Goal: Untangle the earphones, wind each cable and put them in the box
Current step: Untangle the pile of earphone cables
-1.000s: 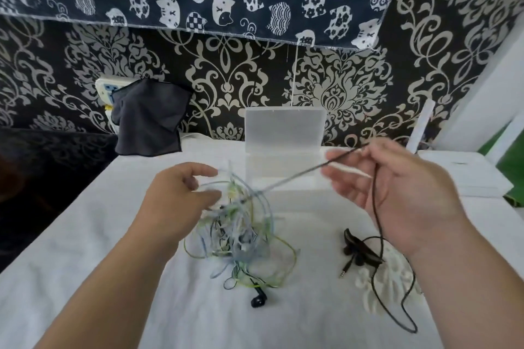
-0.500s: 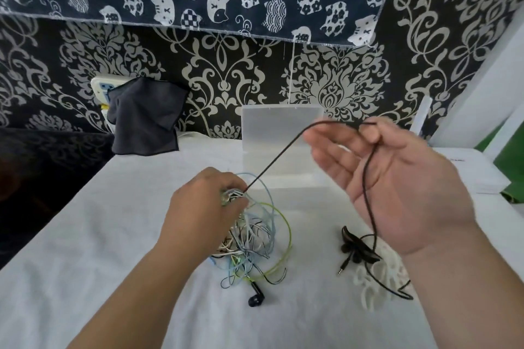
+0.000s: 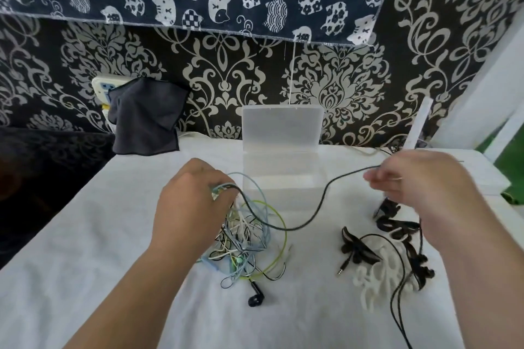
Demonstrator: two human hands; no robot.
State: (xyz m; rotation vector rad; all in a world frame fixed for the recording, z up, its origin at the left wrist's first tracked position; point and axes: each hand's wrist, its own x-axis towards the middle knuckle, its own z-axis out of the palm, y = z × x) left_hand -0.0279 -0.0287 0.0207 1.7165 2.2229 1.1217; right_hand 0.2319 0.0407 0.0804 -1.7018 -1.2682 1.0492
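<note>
A knot of blue, green, white and black earphone cables (image 3: 246,238) lies on the white tablecloth (image 3: 85,263). My left hand (image 3: 192,207) presses down on the top of the knot and grips it. One black cable (image 3: 317,207) sags from the knot across to my right hand (image 3: 419,187), which pinches it at the right. The same cable trails on under that hand to a jack plug (image 3: 341,270). A black earbud (image 3: 256,296) lies below the knot. The clear plastic box (image 3: 280,176) stands open behind, its lid upright.
Black and white cable ties (image 3: 380,258) lie in a heap at the right. A dark grey cloth (image 3: 144,119) hangs over a power strip by the patterned wall. A white block (image 3: 487,176) sits at the table's right edge.
My right hand has dropped lower and moved right, so the black cable now sags where it was taut. My left hand has closed down onto the knot.
</note>
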